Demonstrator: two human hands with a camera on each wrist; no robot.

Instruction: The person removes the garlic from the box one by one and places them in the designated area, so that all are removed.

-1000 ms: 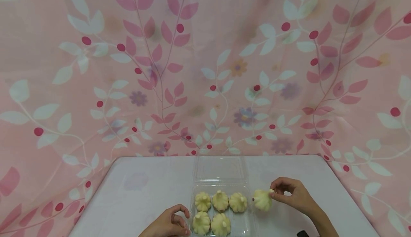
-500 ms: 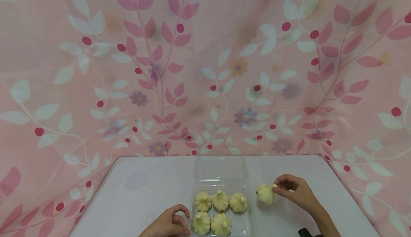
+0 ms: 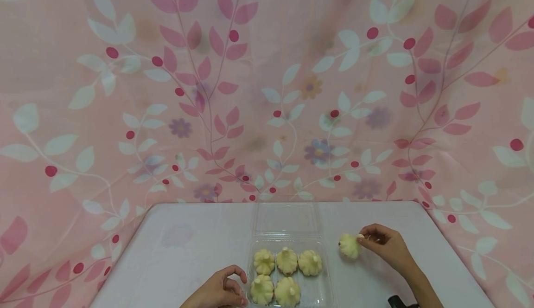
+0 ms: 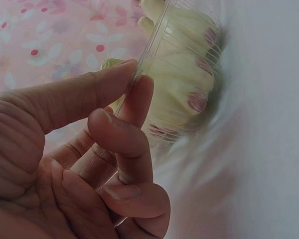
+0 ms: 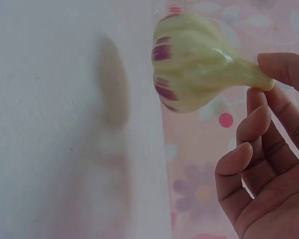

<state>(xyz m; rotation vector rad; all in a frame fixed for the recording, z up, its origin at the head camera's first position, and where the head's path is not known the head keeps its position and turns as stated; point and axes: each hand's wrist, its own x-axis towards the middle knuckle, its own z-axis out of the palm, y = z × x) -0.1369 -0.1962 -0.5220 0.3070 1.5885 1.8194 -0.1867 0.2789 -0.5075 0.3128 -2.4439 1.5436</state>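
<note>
My right hand (image 3: 385,247) pinches a garlic bulb (image 5: 194,64) by its stem, between thumb and fingertips. The bulb is pale yellow-green with purple streaks at its base, and it hangs above the table to the right of the box. A clear plastic box (image 3: 326,289) stands lid-up at the table's near middle, with several like garlic bulbs (image 3: 287,260) in two rows. Its front right spot holds no bulb. My left hand (image 3: 221,288) is at the box's left side; in the left wrist view, thumb and forefinger pinch the box's rim (image 4: 148,55).
The box's clear lid (image 3: 287,219) lies folded back toward the far edge of the white table (image 3: 196,234). A pink floral cloth (image 3: 267,90) hangs behind and at both sides. A black object (image 3: 396,301) shows by the right forearm.
My right hand has carried the garlic bulb a little to the right and farther back, away from the box. The left hand and the bulbs in the box have stayed put.
</note>
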